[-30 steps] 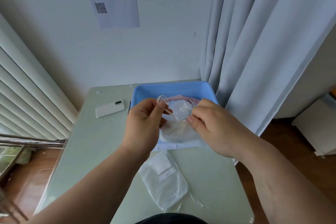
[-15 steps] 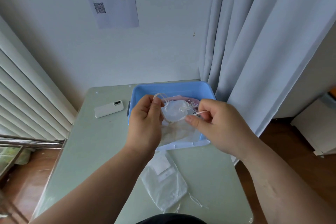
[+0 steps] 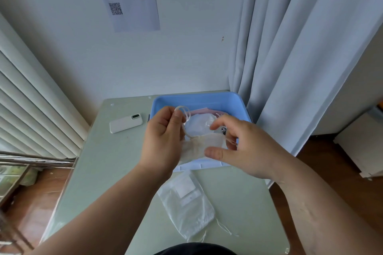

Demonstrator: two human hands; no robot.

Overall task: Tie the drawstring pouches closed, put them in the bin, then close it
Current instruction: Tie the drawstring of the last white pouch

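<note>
A: Since half a second ago, our right hand (image 3: 244, 147) has released the cord and spread around the cream pouch (image 3: 204, 145). Whether it grips, we cannot tell.

B: Our left hand (image 3: 163, 136) pinches the cord loops (image 3: 183, 113) over the bin (image 3: 199, 100). We judge three steps left: this knot, the second pouch (image 3: 186, 203) on the counter (image 3: 116, 161), and closing.

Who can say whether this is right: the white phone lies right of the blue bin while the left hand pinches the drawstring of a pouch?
Wrong side: in the head view the white phone lies left of the blue bin, while the left hand pinches the drawstring of a pouch.
</note>
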